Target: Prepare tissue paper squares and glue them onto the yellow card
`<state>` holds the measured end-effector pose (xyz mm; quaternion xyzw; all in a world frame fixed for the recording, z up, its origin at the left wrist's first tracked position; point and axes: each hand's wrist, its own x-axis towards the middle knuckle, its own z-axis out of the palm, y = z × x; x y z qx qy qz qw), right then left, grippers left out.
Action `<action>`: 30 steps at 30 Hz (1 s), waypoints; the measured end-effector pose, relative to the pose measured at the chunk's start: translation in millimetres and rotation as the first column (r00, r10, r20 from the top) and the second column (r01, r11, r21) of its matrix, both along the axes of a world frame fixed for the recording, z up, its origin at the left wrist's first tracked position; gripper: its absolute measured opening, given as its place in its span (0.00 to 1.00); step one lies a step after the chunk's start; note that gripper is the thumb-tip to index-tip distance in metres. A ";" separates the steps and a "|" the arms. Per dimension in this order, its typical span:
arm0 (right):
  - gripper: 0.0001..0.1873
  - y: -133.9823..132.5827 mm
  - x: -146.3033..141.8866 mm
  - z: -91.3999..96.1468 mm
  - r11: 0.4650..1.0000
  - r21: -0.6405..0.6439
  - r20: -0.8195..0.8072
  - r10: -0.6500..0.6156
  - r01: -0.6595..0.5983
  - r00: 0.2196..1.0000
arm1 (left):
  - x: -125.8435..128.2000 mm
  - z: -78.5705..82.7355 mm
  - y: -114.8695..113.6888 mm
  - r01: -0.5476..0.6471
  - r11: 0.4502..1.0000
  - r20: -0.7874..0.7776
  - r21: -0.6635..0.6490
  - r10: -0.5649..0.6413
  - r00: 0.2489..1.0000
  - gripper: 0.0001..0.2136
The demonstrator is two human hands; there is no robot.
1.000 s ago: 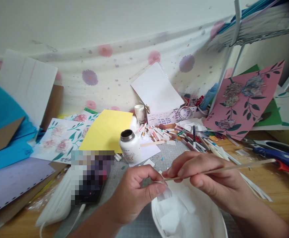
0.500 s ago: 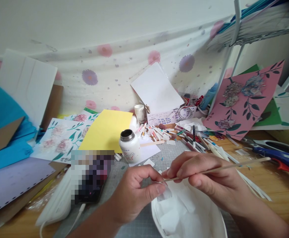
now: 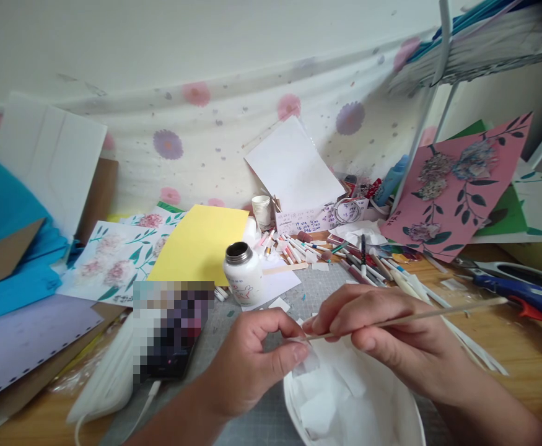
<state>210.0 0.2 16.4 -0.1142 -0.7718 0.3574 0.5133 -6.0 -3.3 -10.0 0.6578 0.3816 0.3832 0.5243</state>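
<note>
My left hand (image 3: 252,362) is curled, pinching a small piece of white tissue paper (image 3: 308,362) between thumb and forefinger. My right hand (image 3: 394,341) grips a thin wooden stick (image 3: 419,317) that runs to the right; its near tip meets the tissue at my left fingertips. Both hands hover over a white bowl (image 3: 410,409) holding several white paper squares (image 3: 331,396). A white glue bottle (image 3: 243,274) with its cap off stands just beyond my left hand on the grey cutting mat (image 3: 317,282).
A yellow sheet (image 3: 201,243), flower-painted cards (image 3: 117,257) and blue paper (image 3: 5,248) lie at the left. Scattered markers (image 3: 345,254) and a white box (image 3: 312,217) sit behind. A pink flower card (image 3: 461,186) leans at the right, blue-handled scissors (image 3: 521,288) beside it. A pixelated dark object (image 3: 173,328) lies near left.
Almost nothing differs; the far end of the stick has dipped very slightly and my hands hold the same grip.
</note>
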 end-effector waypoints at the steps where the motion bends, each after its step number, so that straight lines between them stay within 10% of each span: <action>1: 0.10 0.0 -0.2 0.1 1.000 0.000 0.000 -0.003 0.003 1.000 | 0.0 0.1 0.0 0.001 1.000 -0.001 0.004 -0.001 1.000 0.09; 30: 0.10 0.7 0.0 -0.2 1.000 -0.010 0.002 0.004 -0.004 1.000 | 1.2 2.5 -0.2 -0.005 1.000 -0.019 0.011 0.005 1.000 0.08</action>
